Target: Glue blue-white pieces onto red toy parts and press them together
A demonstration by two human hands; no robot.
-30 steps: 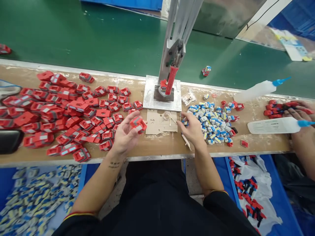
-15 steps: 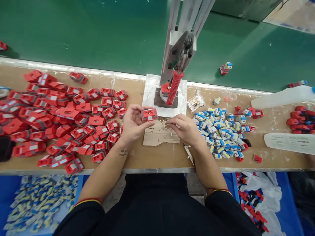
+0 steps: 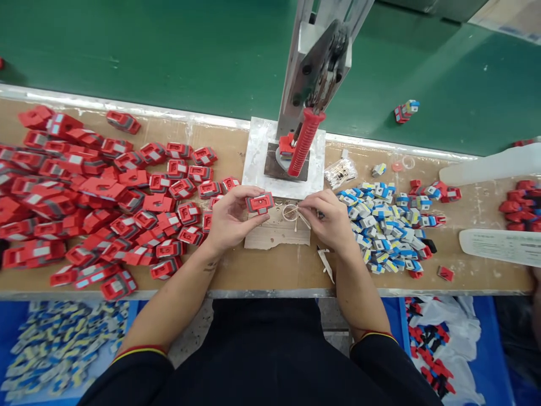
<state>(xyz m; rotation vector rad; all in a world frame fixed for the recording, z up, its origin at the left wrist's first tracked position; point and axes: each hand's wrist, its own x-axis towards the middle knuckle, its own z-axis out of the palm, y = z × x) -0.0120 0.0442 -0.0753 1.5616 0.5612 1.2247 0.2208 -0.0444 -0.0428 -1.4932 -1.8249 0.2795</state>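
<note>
My left hand [image 3: 232, 219] grips a red and grey plastic toy-vehicle shell [image 3: 260, 203] by its sides, with its recessed face turned up. In the fingertips of my right hand [image 3: 324, 217] is a thin pale stick that looks like a cotton swab [image 3: 292, 212]. Its tip points left, over a small round clear dish [image 3: 289, 213] on a torn piece of cardboard [image 3: 274, 237]. The two hands are apart, on either side of the dish. Behind them stands a hand press with a red handle [image 3: 306, 141] and a red part under it.
Many red shells [image 3: 105, 192] lie heaped at left, and white-blue-yellow blocks [image 3: 382, 225] at right. A bag of cotton swabs [image 3: 340, 172] lies beside the press's metal base plate [image 3: 256, 152]. A white tool like a caliper [image 3: 325, 264] lies near my right wrist. Blue bins [image 3: 486, 338] stand below the table edge.
My right hand has moved slightly right and up, so the dish and stick show more. My left hand still holds the red shell, now tilted a little. The whole view has shifted slightly.
</note>
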